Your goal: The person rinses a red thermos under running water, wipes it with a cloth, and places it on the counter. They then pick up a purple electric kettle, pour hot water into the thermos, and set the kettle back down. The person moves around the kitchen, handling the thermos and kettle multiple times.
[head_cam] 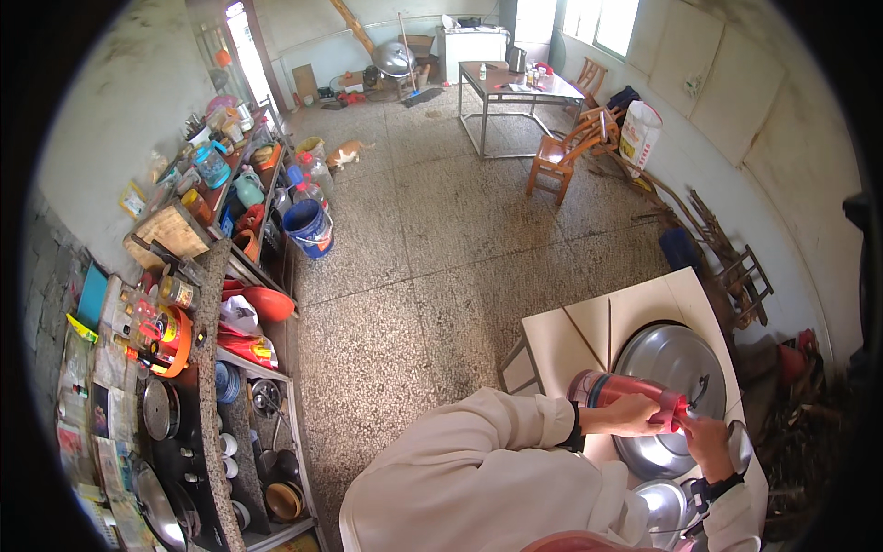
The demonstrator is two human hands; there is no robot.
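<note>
A red thermos flask (614,391) with dark and pale bands lies tilted on its side above the tiled stove top (572,338), its top end towards the right. My left hand (631,415) is closed around the flask near its handle. At the top end of the flask, my right hand (707,441) grips its red top; what exactly the fingers hold there is partly hidden. Beneath both hands is a large metal lid (662,352) with a dark handle, set into the stove. A smaller metal lid (661,507) sits nearer to my body.
Shelves with bottles, bowls and a granite edge (219,331) run along the left. A blue bucket (308,228) and a cat (347,153) are on the floor beyond. Further off stand a table (517,83) and a wooden chair (554,162). Firewood (710,228) lies by the right wall.
</note>
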